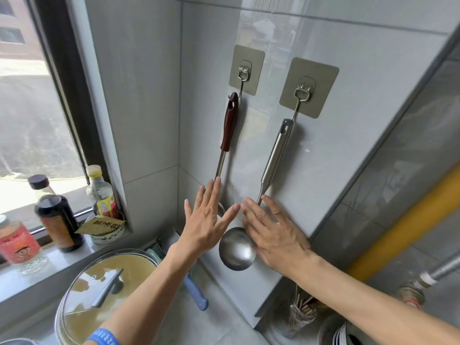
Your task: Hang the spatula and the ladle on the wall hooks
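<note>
Grey tiled wall (323, 150), corner by window. Left hand (206, 220) fingers spread flat, gripping nothing; fingertip touching or just in front of spatula (230, 125) shaft, cannot tell which. Right hand (273, 232) fingers apart, flat at wall, beside ladle (273, 155) stem, bowl between both hands. Spatula hanging from left hook (245, 70), ladle from right hook (305, 88); long axes near vertical, running up from fingertips. Judged: both hung, only steadying or letting go left. Pot lid (99, 282) below.
</note>
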`<act>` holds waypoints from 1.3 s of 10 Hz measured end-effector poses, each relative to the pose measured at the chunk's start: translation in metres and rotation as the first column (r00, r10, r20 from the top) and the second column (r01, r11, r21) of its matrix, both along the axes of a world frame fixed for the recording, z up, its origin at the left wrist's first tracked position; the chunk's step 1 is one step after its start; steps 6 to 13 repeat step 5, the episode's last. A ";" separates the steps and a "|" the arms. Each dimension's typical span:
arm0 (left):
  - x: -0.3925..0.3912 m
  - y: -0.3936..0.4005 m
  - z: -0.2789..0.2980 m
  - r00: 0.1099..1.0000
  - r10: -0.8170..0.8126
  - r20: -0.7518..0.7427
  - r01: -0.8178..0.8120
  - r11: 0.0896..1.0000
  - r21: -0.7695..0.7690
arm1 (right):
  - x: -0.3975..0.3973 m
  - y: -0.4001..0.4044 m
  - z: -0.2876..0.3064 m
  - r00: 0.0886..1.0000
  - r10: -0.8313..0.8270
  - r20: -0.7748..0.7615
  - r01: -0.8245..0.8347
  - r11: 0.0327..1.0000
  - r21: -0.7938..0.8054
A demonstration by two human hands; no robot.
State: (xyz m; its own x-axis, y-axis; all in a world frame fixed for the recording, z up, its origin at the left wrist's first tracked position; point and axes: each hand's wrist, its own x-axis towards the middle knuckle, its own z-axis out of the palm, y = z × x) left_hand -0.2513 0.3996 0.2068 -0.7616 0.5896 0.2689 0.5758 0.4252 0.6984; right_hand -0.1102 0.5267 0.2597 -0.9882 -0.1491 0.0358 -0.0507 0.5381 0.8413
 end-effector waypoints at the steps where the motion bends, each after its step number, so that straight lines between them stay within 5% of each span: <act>1: -0.001 0.000 0.002 1.000 0.002 -0.001 -0.002 1.000 0.000 | 0.000 0.000 -0.001 1.000 0.015 -0.007 -0.015 1.000 0.012; 5: 0.013 -0.016 0.028 0.998 0.038 0.040 -0.041 0.997 0.067 | 0.007 0.005 -0.001 0.988 0.150 -0.040 -0.154 0.980 -0.123; 13: 0.013 -0.016 0.028 0.998 0.038 0.040 -0.041 0.997 0.067 | 0.007 0.005 -0.001 0.988 0.150 -0.040 -0.154 0.980 -0.123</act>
